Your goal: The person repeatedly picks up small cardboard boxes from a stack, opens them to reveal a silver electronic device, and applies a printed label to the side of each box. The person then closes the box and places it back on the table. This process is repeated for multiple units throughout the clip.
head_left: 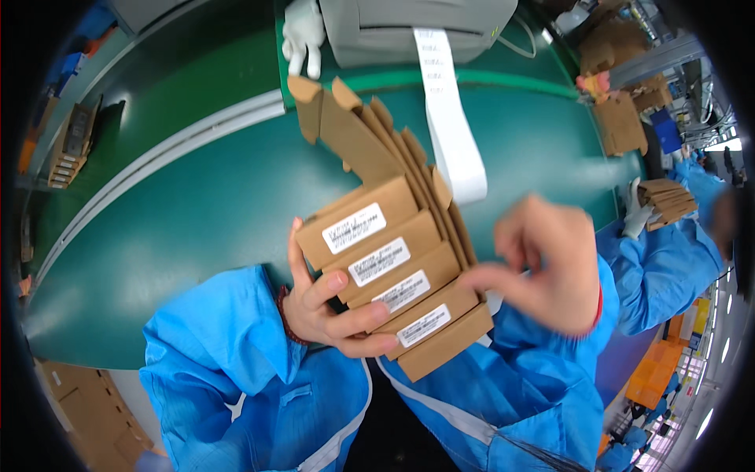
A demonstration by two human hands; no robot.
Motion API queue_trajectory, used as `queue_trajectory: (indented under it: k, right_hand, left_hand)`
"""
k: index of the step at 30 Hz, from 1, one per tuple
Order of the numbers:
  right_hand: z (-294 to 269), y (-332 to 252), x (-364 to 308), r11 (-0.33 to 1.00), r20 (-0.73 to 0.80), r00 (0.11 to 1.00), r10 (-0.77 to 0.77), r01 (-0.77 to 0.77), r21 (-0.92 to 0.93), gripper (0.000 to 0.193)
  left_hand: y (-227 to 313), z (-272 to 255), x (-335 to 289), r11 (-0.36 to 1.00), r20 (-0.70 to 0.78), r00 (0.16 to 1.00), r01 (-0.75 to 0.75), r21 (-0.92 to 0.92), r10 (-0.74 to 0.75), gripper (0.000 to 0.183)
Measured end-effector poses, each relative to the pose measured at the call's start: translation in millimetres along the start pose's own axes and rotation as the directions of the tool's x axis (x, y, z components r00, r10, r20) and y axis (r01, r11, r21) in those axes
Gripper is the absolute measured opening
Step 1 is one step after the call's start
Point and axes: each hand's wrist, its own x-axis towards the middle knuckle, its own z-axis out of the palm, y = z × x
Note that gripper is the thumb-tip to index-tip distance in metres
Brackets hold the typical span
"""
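Several small brown cardboard boxes [366, 193] are held side by side in front of my body, their lid flaps standing up and leaning away. White printed labels [380, 261] are on the front faces of most; the nearest box [446, 344] shows a plain face. My left hand [334, 315] is closed around the row from the left, its fingers across the fronts. To the right of the row is my right hand [550, 263], slightly blurred. Its thumb reaches out to the boxes' right edge, apart from the curled fingers, and nothing shows between them.
A grey label printer [409, 51] stands at the back, a strip of labels [456, 141] trailing from it onto the green table [197, 228]. Beside it lies a white glove [303, 35]. At right, a person in blue [664, 259] holds brown cardboard pieces [667, 200].
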Motion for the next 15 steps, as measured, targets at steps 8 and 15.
queue_trajectory:
  k: [8, 15]
  right_hand:
    - [31.5, 147.9, 97.7, 0.898, -0.313, 0.944, 0.104, 0.046, 0.438, 0.036]
    - [42.2, 154.2, 94.9, 0.925, -0.605, 0.779, 0.164, 0.092, 0.369, 0.012]
  left_hand:
    - [-11.4, -11.3, 7.2, 0.998, 0.125, 0.991, -0.028, -0.064, 0.036, 0.046]
    - [-18.0, -15.7, -22.1, 0.989, 0.201, 0.973, -0.089, -0.118, 0.112, 0.042]
